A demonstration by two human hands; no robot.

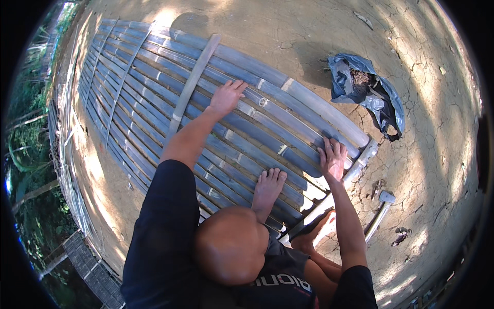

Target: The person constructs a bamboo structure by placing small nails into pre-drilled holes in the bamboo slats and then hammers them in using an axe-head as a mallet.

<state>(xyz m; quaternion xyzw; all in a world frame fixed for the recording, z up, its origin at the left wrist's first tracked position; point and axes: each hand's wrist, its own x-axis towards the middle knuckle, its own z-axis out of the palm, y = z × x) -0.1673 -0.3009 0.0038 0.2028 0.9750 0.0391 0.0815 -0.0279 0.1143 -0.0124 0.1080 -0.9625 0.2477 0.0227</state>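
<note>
A long panel of split bamboo slats [242,135] lies on the ground in front of me, its slats side by side with narrow gaps. My left hand [227,98] rests on the slats beyond the middle, fingers stretched forward and slightly bent. My right hand [333,157] lies on the slat ends at the near right, its fingers spread over them. Beside it runs a round bamboo crosspole [355,172] along the panel's end. A flat bamboo crosspiece [195,82] spans the slats left of my left hand.
My bare foot [269,188] stands on the slats. On the cracked earth to the right are a dark plastic bag [347,66] holding brown fibrous stuff and a tool with a metal head and pale handle [379,219]. Thin crosspieces [123,82] span the panel's far left; greenery borders the left.
</note>
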